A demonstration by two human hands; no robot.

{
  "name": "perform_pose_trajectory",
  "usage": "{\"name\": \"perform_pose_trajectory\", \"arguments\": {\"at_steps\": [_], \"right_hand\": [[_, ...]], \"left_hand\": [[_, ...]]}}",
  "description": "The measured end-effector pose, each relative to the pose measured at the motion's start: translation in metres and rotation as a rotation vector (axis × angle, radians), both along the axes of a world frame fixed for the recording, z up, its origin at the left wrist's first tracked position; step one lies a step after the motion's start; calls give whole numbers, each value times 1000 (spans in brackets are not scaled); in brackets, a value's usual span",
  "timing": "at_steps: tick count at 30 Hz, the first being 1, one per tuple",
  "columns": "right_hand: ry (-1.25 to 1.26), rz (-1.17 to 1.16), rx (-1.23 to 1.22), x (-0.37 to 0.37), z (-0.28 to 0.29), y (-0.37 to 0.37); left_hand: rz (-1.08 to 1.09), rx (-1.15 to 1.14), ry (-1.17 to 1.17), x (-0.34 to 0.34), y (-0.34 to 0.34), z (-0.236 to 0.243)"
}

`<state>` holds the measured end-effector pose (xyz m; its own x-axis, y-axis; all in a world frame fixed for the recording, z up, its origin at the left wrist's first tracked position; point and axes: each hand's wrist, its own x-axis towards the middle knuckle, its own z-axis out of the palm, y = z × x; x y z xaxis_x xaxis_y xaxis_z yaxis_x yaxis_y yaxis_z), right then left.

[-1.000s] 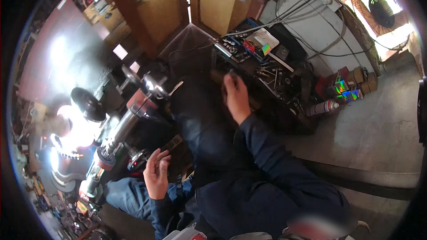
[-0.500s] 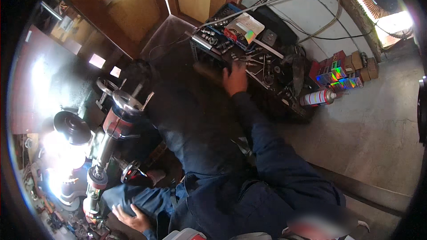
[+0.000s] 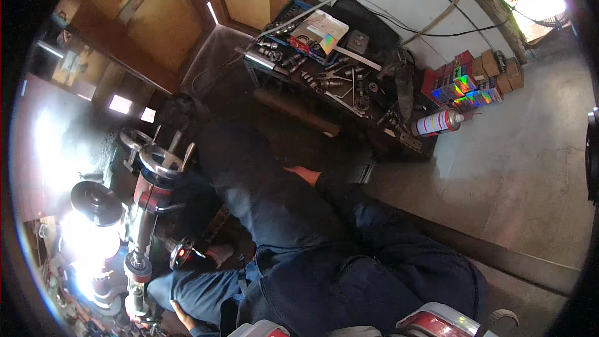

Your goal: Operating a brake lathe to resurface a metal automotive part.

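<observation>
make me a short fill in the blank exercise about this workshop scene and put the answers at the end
1. Of the left hand and the right hand, the one nearer the metal tools is the ____.
2. The body of the spray can is mostly ____.
3. The small boxes are stacked on the ____.
4. The glowing lamp is on the picture's ____ side.

Missing words: right hand; white; floor; left.

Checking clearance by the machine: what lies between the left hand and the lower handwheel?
The left leg, in blue trousers, lies between the left hand and the lower handwheel, in the head view.
</observation>
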<state>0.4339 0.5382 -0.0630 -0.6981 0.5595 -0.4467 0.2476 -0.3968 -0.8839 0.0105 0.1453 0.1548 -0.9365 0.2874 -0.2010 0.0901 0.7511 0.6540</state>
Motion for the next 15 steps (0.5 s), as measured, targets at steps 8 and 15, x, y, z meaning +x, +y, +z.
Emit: {"name": "perform_pose_trajectory", "arguments": {"at_steps": [8,15], "right_hand": [[-221,-171,33,-20,94,7],[-489,-184,707,-32,109,9]], "left_hand": [[-98,-161,201,4,-10,-19],[-173,-299,381,18,-24,-33]]}}
